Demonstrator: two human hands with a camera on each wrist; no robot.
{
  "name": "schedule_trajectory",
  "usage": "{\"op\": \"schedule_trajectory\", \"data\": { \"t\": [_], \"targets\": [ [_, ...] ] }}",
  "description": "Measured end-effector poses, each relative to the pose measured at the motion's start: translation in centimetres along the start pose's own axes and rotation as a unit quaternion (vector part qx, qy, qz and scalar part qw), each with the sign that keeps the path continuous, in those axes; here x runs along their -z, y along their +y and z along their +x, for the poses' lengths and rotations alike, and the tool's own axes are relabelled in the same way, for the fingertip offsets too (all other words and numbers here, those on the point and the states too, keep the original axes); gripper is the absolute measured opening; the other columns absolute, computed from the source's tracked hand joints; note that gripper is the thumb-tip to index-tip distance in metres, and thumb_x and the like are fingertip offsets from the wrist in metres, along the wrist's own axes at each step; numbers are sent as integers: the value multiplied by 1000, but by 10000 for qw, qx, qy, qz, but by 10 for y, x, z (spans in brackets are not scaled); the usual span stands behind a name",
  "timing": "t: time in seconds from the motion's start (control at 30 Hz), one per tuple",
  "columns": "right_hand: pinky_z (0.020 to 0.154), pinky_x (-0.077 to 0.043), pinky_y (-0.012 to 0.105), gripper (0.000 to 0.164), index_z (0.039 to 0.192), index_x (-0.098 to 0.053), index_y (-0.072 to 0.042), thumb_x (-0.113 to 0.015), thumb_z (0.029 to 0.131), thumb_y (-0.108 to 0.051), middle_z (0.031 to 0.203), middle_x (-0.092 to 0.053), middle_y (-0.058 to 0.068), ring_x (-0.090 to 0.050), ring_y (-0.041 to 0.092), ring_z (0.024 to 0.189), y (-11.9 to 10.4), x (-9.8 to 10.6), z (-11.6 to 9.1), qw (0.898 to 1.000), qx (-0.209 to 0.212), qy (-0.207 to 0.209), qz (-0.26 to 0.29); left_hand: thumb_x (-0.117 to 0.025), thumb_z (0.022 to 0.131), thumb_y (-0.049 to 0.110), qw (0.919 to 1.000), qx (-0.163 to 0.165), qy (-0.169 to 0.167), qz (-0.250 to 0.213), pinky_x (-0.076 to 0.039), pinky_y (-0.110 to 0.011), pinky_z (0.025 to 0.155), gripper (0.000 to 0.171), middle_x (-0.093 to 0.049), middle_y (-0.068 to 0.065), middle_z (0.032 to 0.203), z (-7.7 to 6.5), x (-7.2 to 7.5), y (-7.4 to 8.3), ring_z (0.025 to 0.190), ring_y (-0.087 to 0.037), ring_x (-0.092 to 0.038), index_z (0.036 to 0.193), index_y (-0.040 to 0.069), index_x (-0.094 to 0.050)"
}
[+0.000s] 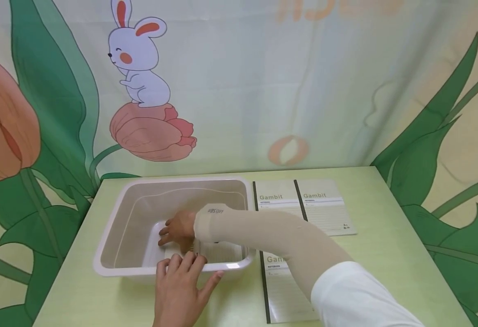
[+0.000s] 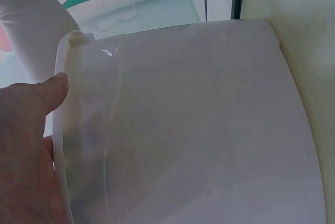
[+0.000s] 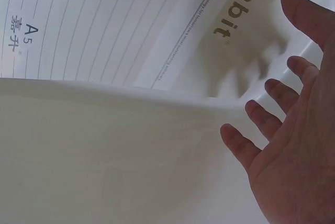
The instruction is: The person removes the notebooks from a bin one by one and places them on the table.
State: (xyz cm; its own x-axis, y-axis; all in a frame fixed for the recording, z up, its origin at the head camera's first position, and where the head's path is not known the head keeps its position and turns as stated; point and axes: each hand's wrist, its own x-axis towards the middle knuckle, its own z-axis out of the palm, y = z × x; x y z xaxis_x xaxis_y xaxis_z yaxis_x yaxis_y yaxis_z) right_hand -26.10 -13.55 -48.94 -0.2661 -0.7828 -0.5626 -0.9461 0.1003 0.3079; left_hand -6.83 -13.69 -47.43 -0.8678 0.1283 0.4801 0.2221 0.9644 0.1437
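Note:
A pale beige plastic basin stands on the table. My left hand grips its near rim, fingers over the edge and thumb against the outer wall. Inside the basin is my right hand, reaching in from the right with its fingers spread. In the right wrist view this hand holds nothing, and its fingers are apart beside a white lined Gambit notebook. That notebook lies in the basin's right part, partly hidden by the sleeve and near wall.
Right of the basin, three more Gambit notebooks lie on the table: one at the back left, one at the back right and one in front, partly under my right arm. A printed curtain hangs behind the table.

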Motion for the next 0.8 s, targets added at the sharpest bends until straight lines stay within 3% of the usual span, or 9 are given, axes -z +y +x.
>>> {"op": "schedule_trajectory", "data": {
  "t": [0.47,0.8],
  "targets": [
    [82,-41,23,61,145,-32,-49,-59,90,-47,142,-42,-18,-43,8,113,-2,-3,-4,9998,-156,75,55,-52,88,65,9998,-114,172,-19,-33,-43,86,47,-57,3,90,1,1,0,83,-23,-45,94,19,-61],
    [96,-39,37,55,138,-40,-52,-58,86,-58,147,-37,-15,-35,11,131,-2,3,-4,9967,-239,507,-595,-49,89,66,9997,-91,216,8,-34,-44,86,49,-56,3,89,0,1,0,83,-24,-45,93,19,-61]
  ]
}}
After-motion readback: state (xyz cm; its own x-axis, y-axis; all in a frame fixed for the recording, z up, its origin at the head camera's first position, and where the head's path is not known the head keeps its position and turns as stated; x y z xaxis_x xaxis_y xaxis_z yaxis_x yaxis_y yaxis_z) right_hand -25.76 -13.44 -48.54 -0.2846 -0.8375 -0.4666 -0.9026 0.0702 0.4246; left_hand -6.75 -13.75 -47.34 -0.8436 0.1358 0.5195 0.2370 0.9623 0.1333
